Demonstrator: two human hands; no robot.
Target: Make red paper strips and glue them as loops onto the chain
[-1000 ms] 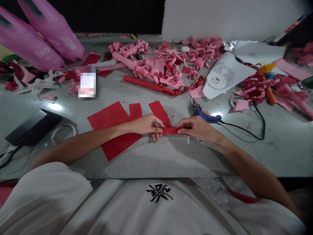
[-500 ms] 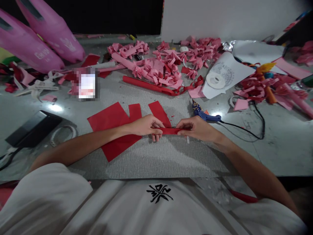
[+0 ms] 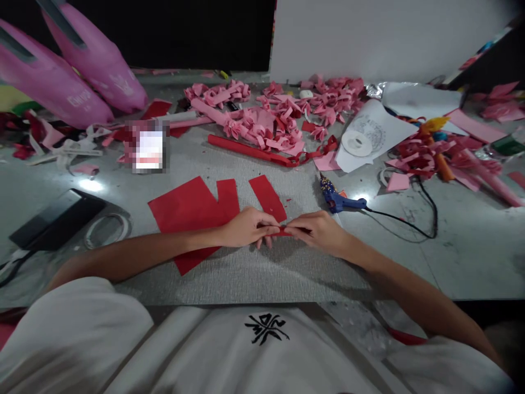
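A narrow folded strip of red paper (image 3: 283, 231) is pinched between my two hands, just above the grey mat. My left hand (image 3: 248, 227) grips its left end, with some fingers hanging below it. At the other end, my right hand (image 3: 318, 230) closes thumb and fingers on the strip, and the two hands nearly meet. Most of the strip is hidden by the fingers. A loose red paper strip (image 3: 267, 197) lies right behind the hands. Under my left forearm is a larger red sheet (image 3: 184, 202), with another short red piece (image 3: 227, 194) beside it.
A blue glue gun (image 3: 342, 202) with a black cord lies to the right. Behind are a red paper roll (image 3: 241, 149), heaped pink paper pieces (image 3: 262, 126) and a white tape roll (image 3: 356, 143). A black box-like device (image 3: 57, 219) and a white ring (image 3: 107, 230) sit left.
My hands have come closer together, and less of the red strip shows between them. They sit slightly lower in the view, which has shifted a little.
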